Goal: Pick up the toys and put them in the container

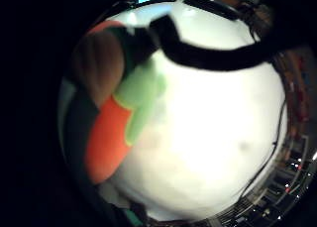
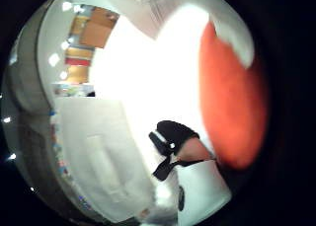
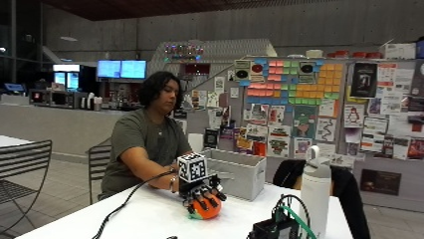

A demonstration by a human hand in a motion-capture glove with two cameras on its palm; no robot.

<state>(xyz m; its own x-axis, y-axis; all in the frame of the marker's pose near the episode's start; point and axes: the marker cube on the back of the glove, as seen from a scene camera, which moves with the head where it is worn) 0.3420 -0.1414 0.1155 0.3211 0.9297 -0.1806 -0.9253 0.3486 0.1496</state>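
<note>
In the outside view my gloved right hand [image 3: 201,190] is curled over a round orange toy [image 3: 207,209] low at the white table [image 3: 146,219]; I cannot tell whether the toy still touches it. The little finger side palm view shows the orange toy [image 1: 106,142] with its green leaves [image 1: 141,98] close against the palm, over the table. In the thumb side palm view the orange toy [image 2: 229,107] sits beside a gloved fingertip [image 2: 190,147]. The grey container [image 3: 235,172] stands open just behind the hand and also shows as a pale box [image 2: 98,157].
A tall white bottle [image 3: 316,191] and a black device with green cables [image 3: 278,226] stand at the table's near right. A cable [image 3: 126,199] runs from the hand across the table. A chair with a dark jacket [image 3: 346,191] is behind the right side.
</note>
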